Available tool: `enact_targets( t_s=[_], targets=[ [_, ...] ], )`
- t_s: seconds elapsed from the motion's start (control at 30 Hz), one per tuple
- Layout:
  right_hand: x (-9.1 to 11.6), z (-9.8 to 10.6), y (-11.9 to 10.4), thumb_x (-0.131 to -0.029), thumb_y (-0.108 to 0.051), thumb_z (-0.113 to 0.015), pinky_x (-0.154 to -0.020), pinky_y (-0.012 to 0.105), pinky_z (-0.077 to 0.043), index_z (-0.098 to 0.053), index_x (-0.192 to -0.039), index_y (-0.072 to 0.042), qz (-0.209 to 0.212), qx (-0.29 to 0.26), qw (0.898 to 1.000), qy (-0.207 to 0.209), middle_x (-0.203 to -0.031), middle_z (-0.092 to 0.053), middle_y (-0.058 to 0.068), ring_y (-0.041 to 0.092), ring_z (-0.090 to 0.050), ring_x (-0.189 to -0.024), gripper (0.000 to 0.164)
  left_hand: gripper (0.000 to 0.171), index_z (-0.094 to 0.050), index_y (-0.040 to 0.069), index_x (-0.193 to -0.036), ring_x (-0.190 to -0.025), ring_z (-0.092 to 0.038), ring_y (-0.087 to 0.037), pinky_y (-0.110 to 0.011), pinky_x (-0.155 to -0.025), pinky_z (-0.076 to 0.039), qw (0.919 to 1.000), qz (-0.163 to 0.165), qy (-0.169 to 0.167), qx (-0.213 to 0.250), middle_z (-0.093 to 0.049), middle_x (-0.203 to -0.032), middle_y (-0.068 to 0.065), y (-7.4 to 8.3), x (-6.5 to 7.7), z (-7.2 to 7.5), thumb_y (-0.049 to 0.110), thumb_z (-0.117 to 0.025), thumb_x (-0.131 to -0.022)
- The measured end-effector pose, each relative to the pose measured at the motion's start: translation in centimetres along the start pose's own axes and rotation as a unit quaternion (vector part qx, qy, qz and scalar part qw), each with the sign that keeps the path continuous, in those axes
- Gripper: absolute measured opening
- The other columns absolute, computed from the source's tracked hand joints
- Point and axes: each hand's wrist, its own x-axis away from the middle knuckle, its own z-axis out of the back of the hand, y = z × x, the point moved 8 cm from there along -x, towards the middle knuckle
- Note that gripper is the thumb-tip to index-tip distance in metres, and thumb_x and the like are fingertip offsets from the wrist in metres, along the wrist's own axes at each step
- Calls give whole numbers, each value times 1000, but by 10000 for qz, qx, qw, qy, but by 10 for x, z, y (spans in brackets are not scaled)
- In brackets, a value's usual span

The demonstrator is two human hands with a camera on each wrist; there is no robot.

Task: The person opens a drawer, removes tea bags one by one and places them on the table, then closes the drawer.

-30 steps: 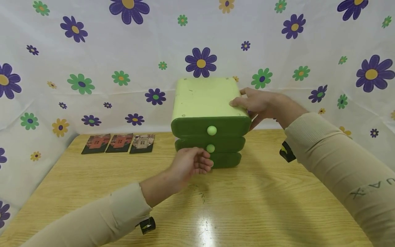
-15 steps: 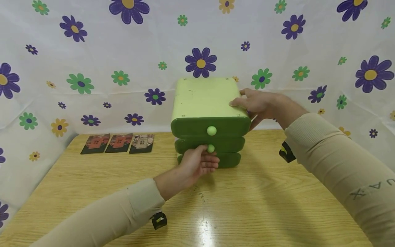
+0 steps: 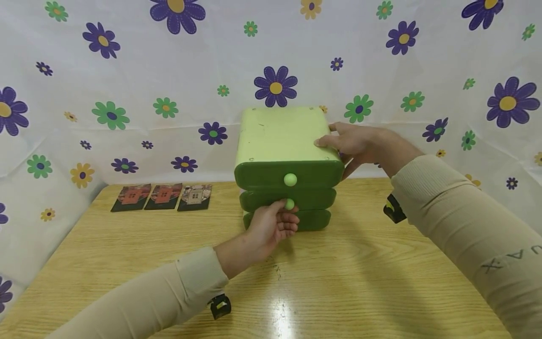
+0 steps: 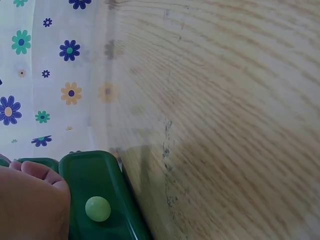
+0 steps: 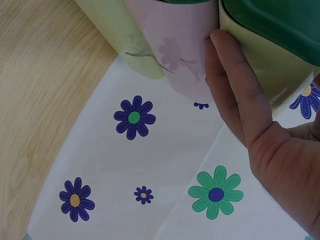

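Observation:
A small drawer cabinet (image 3: 281, 134) with a pale green top and three stacked dark green drawer fronts stands at the back of the table. My left hand (image 3: 271, 228) pinches the round light green knob (image 3: 290, 204) of the middle drawer (image 3: 316, 198) between thumb and index finger, its other fingers loosely bent below. The bottom drawer's knob (image 4: 98, 209) shows beside that hand in the left wrist view. At the upper right, my right hand (image 3: 353, 141) grips the cabinet, thumb on top and fingers (image 5: 240, 75) along its side. All drawers look pushed in.
Three dark square cards (image 3: 132, 197) with printed pictures lie in a row at the table's back left. A white flowered cloth (image 3: 178, 84) hangs close behind the cabinet. The wooden table (image 3: 330, 282) stretches in front of it.
My left hand has moved a little right and up from in front of the lower drawers and taken hold of the middle knob. The right hand and cabinet have stayed put.

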Motion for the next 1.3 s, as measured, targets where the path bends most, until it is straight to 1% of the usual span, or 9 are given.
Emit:
enact_targets(
  t_s=[0.3, 0.67, 0.8, 0.87, 0.93, 1.0, 1.1, 1.2, 1.3],
  targets=[
    [1, -1, -2, -107, -37, -39, -84, 54, -58, -14, -158, -17, 97, 188, 9997, -93, -131, -51, 25, 41, -66, -106, 60, 34, -61, -2, -107, -66, -56, -11, -24, -67, -50, 10000, 9, 31, -66, -60, -74, 0, 0, 7, 0, 25, -41, -108],
    [1, -3, -3, -107, -39, -39, -84, 53, -58, -12, -159, -19, 125, 271, 9995, -83, -131, -52, 24, 40, -67, -105, 62, 38, -60, -5, -114, -65, -57, -10, -24, -67, -50, 9998, 10, -92, -162, -60, -72, 1, -1, 18, -1, 27, -40, -109],
    [1, -3, -3, -107, -39, -39, -84, 53, -58, -13, -158, -19, 139, 291, 9994, -86, -130, -52, 24, 39, -67, -104, 61, 39, -60, -6, -116, -67, -58, -11, -24, -69, -50, 9997, 91, -93, -185, -61, -73, 0, -5, 21, -1, 27, -40, -109],
    [1, -3, -3, -108, -39, -39, -84, 53, -58, -13, -158, -20, 141, 297, 9994, -84, -130, -52, 24, 39, -67, -104, 60, 41, -60, -7, -117, -71, -58, -11, -24, -71, -50, 9994, 157, -91, -291, -62, -79, 0, -7, 24, -1, 28, -40, -109],
    [1, -3, -3, -108, -39, -38, -84, 53, -58, -13, -158, -20, 141, 309, 9994, -79, -129, -52, 24, 39, -67, -104, 60, 41, -61, -5, -119, -80, -60, -13, -25, -75, -51, 9985, 216, -43, -491, -64, -89, -2, -9, 26, 1, 30, -41, -109],
    [1, -3, -3, -108, -40, -38, -84, 53, -58, -13, -158, -19, 146, 311, 9994, -81, -129, -52, 24, 39, -67, -104, 60, 39, -61, -1, -119, -95, -61, -18, -28, -82, -50, 9977, 243, -13, -638, -66, -104, -3, -11, 28, 3, 32, -43, -108],
    [2, -3, -2, -108, -40, -38, -84, 53, -58, -13, -158, -19, 138, 318, 9994, -60, -129, -52, 24, 39, -67, -104, 60, 35, -61, 5, -118, -117, -56, -28, -37, -96, -47, 9964, 225, 3, -823, -63, -122, -6, -12, 29, 4, 34, -45, -107],
    [2, -3, -2, -108, -40, -38, -84, 53, -58, -13, -158, -19, 136, 308, 9994, -58, -129, -52, 25, 39, -67, -104, 60, 33, -61, 6, -118, -129, -49, -35, -45, -107, -42, 9956, 176, -44, -923, -61, -129, -8, -12, 30, 3, 33, -45, -107],
    [2, -3, -2, -107, -40, -38, -84, 53, -58, -14, -158, -18, 153, 304, 9994, -66, -129, -51, 25, 39, -66, -104, 60, 34, -61, 3, -119, -132, -48, -38, -47, -113, -37, 9952, 79, -69, -974, -61, -128, -10, -12, 33, 2, 31, -45, -107]
  ],
)
